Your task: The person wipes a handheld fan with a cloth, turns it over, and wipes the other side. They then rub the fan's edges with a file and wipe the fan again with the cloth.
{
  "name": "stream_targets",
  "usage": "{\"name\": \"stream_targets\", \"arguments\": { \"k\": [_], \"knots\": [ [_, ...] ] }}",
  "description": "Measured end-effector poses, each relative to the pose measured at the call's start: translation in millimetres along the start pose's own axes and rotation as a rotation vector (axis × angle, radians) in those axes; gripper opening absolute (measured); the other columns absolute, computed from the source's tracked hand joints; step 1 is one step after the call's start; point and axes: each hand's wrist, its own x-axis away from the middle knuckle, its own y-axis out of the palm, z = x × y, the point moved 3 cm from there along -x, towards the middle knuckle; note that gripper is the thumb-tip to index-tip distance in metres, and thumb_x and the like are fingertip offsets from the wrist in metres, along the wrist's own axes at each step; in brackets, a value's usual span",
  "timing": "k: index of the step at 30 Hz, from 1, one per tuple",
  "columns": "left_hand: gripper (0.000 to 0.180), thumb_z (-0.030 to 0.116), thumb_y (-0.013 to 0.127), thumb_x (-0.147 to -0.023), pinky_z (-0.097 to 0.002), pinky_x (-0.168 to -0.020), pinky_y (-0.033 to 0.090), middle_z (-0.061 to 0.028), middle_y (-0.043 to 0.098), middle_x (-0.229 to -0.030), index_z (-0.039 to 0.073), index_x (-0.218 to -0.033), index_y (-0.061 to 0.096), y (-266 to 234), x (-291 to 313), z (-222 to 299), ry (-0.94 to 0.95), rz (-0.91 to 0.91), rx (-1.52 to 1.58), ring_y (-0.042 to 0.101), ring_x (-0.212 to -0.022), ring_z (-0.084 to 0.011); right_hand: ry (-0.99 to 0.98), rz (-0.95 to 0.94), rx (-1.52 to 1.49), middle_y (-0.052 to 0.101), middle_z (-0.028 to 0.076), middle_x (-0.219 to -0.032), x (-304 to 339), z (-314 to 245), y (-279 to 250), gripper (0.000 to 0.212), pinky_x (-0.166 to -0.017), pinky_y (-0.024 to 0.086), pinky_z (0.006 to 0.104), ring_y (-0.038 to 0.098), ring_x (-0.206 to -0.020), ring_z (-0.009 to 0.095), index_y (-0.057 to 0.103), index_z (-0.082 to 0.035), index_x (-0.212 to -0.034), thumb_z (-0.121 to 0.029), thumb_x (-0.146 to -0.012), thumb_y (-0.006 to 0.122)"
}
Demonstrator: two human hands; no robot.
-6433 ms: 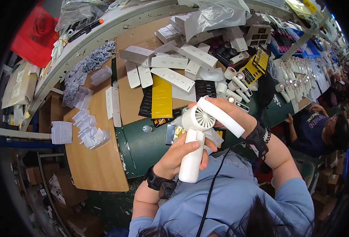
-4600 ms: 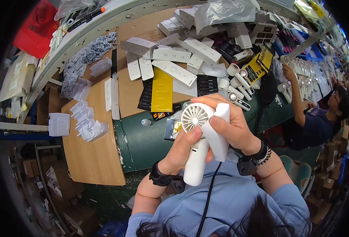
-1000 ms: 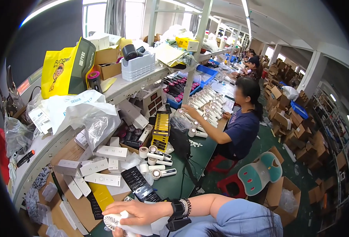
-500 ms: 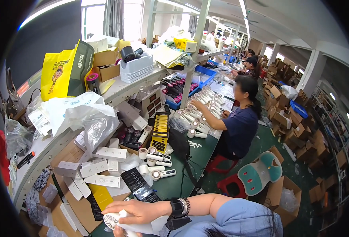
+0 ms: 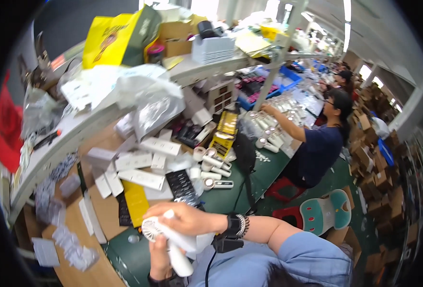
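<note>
Close to my body I hold a white handheld fan [image 5: 150, 230] with a round spoked grille. My right hand [image 5: 185, 220] comes in from the right and is closed over its top, fingers near the grille. From below, my left hand [image 5: 159, 256] grips it with the thumb raised beside the head. A white tube-like handle [image 5: 179, 260] slants down to the right of that thumb. Another pale white piece lies under my right palm; whether it is cloth or part of the fan I cannot tell. Black bands circle both wrists.
White boxes [image 5: 141, 179], a yellow sheet [image 5: 136, 203] and black trays [image 5: 180, 185] crowd the green bench. More white fans [image 5: 217, 183] lie beyond, beside a black bag [image 5: 244, 153]. At right, a co-worker [image 5: 319, 148] reaches over piled fans. A teal-backed chair [image 5: 324, 213] stands behind.
My view has swung, shifting the bench toward the right and upward in the picture. Both hands and the fan sit higher; more of my left hand and the white handle now show.
</note>
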Motion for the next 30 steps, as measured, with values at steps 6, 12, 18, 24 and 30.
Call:
{"name": "stream_targets", "arguments": {
  "k": [6, 12, 18, 24, 30],
  "knots": [
    [0.043, 0.029, 0.050, -0.085, -0.0255, -0.047, 0.051, -0.0092, 0.059, -0.081, 0.000, -0.115, 0.042, 4, 9, 15, -0.085, -0.055, 0.064, 0.060, -0.055, -0.0166, 0.095, 0.031, 0.042, 0.057, 0.015, -0.114, 5, -4, 9, 0.033, -0.089, 0.043, 0.0320, 0.056, -0.104, 0.024, 0.053, 0.000, -0.117, -0.017, -0.089, 0.048],
    [0.051, 0.045, 0.047, -0.084, -0.0245, -0.039, 0.045, -0.0106, 0.060, -0.075, 0.001, -0.109, 0.049, 5, -5, 8, -0.110, -0.040, 0.071, 0.056, -0.047, -0.0169, 0.456, -0.084, -0.169, 0.056, 0.018, -0.115, -10, 3, 4, 0.036, -0.091, 0.042, 0.0335, 0.055, -0.105, 0.022, 0.049, 0.003, -0.120, -0.020, -0.093, 0.041],
    [0.059, 0.056, 0.047, -0.081, -0.0222, -0.036, 0.041, -0.0089, 0.055, -0.068, 0.002, -0.106, 0.049, 15, -4, 18, -0.125, -0.269, 0.327, 0.050, -0.042, -0.0142, 0.461, 0.086, -0.601, 0.053, 0.025, -0.116, -8, 13, 7, 0.046, -0.090, 0.044, 0.0356, 0.056, -0.103, 0.026, 0.044, 0.007, -0.120, -0.031, -0.095, 0.037],
    [0.064, 0.060, 0.049, -0.078, -0.0223, -0.035, 0.040, -0.0085, 0.051, -0.064, 0.004, -0.108, 0.049, 21, 3, 27, -0.147, -0.312, 0.334, 0.048, -0.040, -0.0143, 0.385, 0.133, -0.685, 0.051, 0.029, -0.116, -7, 2, 7, 0.056, -0.090, 0.045, 0.0376, 0.056, -0.104, 0.029, 0.043, 0.010, -0.117, -0.040, -0.094, 0.035],
    [0.063, 0.060, 0.050, -0.077, -0.0227, -0.034, 0.039, -0.0088, 0.051, -0.064, 0.005, -0.108, 0.049, 20, 3, 26, -0.148, -0.330, 0.324, 0.047, -0.040, -0.0146, 0.399, 0.112, -0.698, 0.050, 0.029, -0.118, -6, -1, 8, 0.057, -0.092, 0.044, 0.0370, 0.055, -0.105, 0.029, 0.043, 0.009, -0.116, -0.043, -0.093, 0.037]
  ]
}}
